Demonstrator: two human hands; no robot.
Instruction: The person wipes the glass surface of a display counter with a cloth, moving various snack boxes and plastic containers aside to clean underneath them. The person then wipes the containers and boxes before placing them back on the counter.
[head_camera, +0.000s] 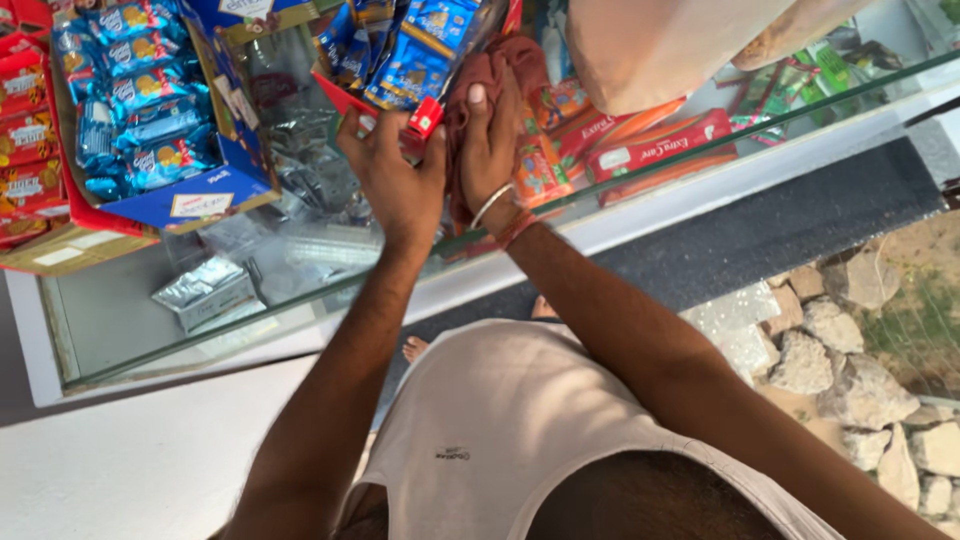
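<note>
Up close, the right hand (490, 150) presses flat on a bunched reddish-brown cloth (480, 90), fingers spread over it, so its grip is a press on the cloth and not a closed fist; a thin metal bangle (490, 203) circles that wrist. The cloth lies on the glass tabletop (800, 110) of a shop display case, at its front edge, which is where a wiping rag would sit. Just beside it, the left hand (395, 175) has its fingers curled up under a box of blue snack packets (410, 50), apparently tilting the box off the glass; whether the grip is fully closed cannot be told. Farther left stands a larger blue carton of biscuit packs (150, 110), with red packets (25, 110) at its side. To the right lie red and orange packets (660, 145). Under the glass, a silver foil pack (205, 290) rests on a lower shelf. Below, the person's pale vest (500, 420) and rough stones (860, 380) on the ground show.
</note>
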